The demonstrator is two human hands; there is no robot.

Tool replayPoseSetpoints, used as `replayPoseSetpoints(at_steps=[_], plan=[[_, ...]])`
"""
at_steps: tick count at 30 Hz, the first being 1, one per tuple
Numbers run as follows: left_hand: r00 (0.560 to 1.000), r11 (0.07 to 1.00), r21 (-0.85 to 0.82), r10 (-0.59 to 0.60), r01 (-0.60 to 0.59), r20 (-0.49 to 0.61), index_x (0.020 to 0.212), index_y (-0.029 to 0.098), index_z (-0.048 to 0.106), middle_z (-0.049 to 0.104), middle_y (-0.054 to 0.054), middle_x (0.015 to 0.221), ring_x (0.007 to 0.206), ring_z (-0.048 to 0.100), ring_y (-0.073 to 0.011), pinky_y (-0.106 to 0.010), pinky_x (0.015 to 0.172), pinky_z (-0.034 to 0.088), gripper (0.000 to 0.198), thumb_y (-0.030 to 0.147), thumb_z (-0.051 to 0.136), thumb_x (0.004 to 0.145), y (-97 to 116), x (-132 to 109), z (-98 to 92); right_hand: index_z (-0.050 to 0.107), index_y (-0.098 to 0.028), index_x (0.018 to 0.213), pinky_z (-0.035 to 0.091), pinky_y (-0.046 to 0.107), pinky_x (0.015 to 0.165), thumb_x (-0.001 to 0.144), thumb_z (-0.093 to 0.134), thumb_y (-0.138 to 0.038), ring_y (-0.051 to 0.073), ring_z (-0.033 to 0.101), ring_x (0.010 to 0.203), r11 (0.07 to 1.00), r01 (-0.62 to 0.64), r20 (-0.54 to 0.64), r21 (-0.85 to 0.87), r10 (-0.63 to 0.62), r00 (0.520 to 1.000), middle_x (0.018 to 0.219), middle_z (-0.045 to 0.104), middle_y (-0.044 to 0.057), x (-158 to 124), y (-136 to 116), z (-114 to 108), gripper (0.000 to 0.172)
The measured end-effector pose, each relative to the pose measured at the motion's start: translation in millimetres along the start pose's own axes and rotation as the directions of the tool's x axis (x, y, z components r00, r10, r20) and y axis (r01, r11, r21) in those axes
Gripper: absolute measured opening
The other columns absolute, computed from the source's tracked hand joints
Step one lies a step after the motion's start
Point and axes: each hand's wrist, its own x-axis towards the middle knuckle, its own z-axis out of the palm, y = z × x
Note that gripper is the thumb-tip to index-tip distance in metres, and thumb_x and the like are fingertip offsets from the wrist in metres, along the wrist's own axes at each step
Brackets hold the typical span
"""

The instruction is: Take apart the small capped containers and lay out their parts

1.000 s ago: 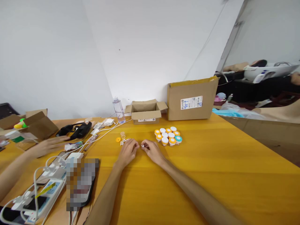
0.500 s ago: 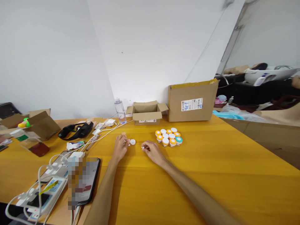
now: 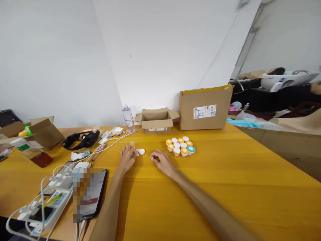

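Note:
My left hand (image 3: pixel 127 158) rests on the yellow table (image 3: pixel 225 174), fingers curled over small pale pieces beside a white round cap (image 3: pixel 141 151). A small clear vial (image 3: pixel 132 144) stands just behind it. My right hand (image 3: pixel 162 160) lies a little to the right, its fingertips pinched on a tiny white piece (image 3: pixel 151 157). A cluster of several small jars (image 3: pixel 180 146) with orange, white and teal lids stands beyond my right hand.
At the back wall stand a small open cardboard box (image 3: pixel 156 120), a larger box (image 3: pixel 205 107) and a water bottle (image 3: pixel 128 118). On the left lie a phone (image 3: pixel 89 194), a power strip (image 3: pixel 42 211) with white cables, a black strap (image 3: pixel 80 140) and more boxes (image 3: pixel 42 132).
My left hand moved left, away from my right hand, uncovering the white cap. Another person's hand and arm at the left left the view. The orange lid near the vial is out of sight.

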Motion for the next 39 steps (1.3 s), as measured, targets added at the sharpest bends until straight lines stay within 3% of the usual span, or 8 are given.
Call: replayPoseSetpoints(at_steps=[10,20,27,39], plan=[[0.999,0.997,0.077,0.016,-0.019,0.046,0.07,0.022,0.061,0.06,-0.006,0.101,0.1,0.052,-0.0262,-0.04,0.085,0.041,0.014,0.012,0.056,0.079,0,-4,-4.5,0.069,-0.024,0.087,0.049,0.032,0.082,0.084,0.058,-0.007,0.018,0.063,0.088,0.998,0.047,0.024,-0.03,-0.046,0.999,0.09,0.067,0.002,1,-3,-2,0.02],[0.999,0.999,0.054,0.0,0.002,-0.041,0.079,0.023,0.06,0.06,-0.007,0.102,0.099,0.052,-0.0271,-0.043,0.086,0.043,0.005,0.018,0.061,0.08,0,-2,-1.4,0.07,-0.026,0.104,0.045,0.038,0.09,0.092,0.058,-0.022,0.021,0.057,0.104,0.935,0.261,0.146,-0.241,-0.231,0.962,0.11,0.064,0.007,-3,-14,2,0.017],[0.998,0.997,0.069,0.039,-0.035,-0.054,0.079,0.024,0.061,0.06,-0.007,0.101,0.097,0.052,-0.0263,-0.041,0.084,0.043,0.008,0.016,0.059,0.08,-5,-4,3.3,0.07,-0.025,0.1,0.045,0.037,0.088,0.09,0.061,-0.021,0.022,0.058,0.101,0.933,0.248,0.161,-0.261,-0.212,0.964,0.108,0.065,0.006,6,-20,2,0.014],[0.998,0.998,0.055,0.036,-0.033,-0.049,0.081,0.025,0.062,0.059,-0.007,0.104,0.1,0.053,-0.0264,-0.042,0.087,0.044,0.009,0.016,0.06,0.08,-3,-2,4.2,0.065,-0.024,0.095,0.046,0.038,0.088,0.086,0.065,-0.02,0.022,0.06,0.099,0.952,0.176,0.07,-0.25,-0.163,0.984,0.106,0.062,0.006,13,-17,15,0.009]])
